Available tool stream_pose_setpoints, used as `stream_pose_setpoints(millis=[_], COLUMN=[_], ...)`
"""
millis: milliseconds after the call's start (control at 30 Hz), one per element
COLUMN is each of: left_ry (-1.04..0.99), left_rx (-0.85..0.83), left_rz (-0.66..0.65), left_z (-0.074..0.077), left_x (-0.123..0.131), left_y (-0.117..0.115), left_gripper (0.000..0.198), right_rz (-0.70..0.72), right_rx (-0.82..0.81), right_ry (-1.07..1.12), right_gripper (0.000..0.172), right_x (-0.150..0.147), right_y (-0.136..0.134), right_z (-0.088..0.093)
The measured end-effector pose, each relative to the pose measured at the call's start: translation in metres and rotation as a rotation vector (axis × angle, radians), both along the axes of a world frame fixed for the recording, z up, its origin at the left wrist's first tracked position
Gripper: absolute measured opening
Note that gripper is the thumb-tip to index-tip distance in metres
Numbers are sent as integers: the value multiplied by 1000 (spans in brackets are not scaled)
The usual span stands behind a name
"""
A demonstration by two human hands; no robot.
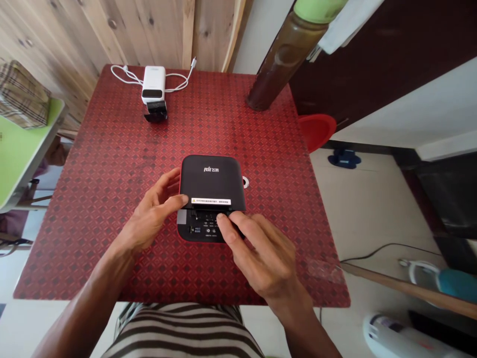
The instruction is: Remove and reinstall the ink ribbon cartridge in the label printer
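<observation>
A black box-shaped device (pixel 212 184) with a red edge, a white logo and a white warning sticker lies in the middle of the red patterned table (pixel 112 164). My left hand (pixel 154 214) grips its left side, thumb on the lid's edge and fingers curled along the side. My right hand (pixel 257 248) rests on the device's near right corner, with fingertips pressing at the open slot and button panel. A small white ring-shaped part (pixel 245 182) lies on the table just right of the device.
A white power bank (pixel 153 85) with a white cable and a small black clip (pixel 156 112) sit at the table's far side. A tall brown bottle (pixel 283 59) with a green cap stands at the far right. A red stool (pixel 316 130) is beyond the right edge.
</observation>
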State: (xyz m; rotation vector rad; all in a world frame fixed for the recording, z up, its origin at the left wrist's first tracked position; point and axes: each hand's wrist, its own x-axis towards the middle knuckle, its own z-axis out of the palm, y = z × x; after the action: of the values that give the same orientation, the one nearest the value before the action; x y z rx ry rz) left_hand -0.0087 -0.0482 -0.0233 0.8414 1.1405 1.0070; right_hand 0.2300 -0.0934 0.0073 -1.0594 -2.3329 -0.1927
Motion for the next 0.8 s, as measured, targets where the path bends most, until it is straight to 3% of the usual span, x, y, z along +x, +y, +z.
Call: stream_pose_setpoints(millis=[133, 333, 567, 800], left_ry=[-7, 0, 8, 16], left_rx=[36, 64, 97, 73], left_rz=[2, 0, 11, 52], left_z=[-5, -9, -12, -18], left_x=[-1, -4, 0, -7], left_y=[0, -2, -2, -27], left_gripper=[69, 70, 70, 59], right_rz=[-38, -155, -166, -182], right_rx=[-36, -167, -164, -119], right_ry=[41, 138, 209, 415], right_gripper=[32, 51, 50, 62], right_x=[0, -3, -8, 5], right_y=[-1, -3, -5, -23], right_z=[-3, -4, -12, -33])
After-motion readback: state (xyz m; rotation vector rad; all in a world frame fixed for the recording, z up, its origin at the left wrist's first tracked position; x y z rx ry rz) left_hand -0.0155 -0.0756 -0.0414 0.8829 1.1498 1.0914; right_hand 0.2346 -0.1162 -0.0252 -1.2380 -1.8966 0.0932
